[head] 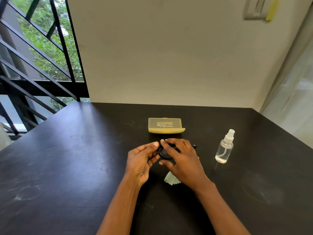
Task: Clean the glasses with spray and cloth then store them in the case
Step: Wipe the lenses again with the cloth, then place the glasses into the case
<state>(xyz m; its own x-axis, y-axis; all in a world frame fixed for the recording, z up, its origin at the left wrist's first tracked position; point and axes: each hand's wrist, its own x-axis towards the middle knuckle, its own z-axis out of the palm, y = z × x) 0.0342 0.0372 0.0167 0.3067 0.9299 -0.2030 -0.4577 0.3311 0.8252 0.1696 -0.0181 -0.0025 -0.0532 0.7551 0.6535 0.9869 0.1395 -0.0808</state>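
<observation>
Black-framed glasses [164, 154] are held between both hands just above the dark table [67, 167]. My left hand [141, 161] pinches the frame's left side with thumb and fingers. My right hand [182, 162] curls over the right lens, covering most of the frame; one temple tip pokes out to the right. A pale green cloth [170, 179] lies on the table under my right hand, partly hidden. The yellow case [166, 125] sits shut just beyond the hands. A clear spray bottle [224, 147] stands upright to the right.
The table's back edge meets a beige wall. A black metal railing and window stand at the left. A translucent curtain hangs past the table's right edge.
</observation>
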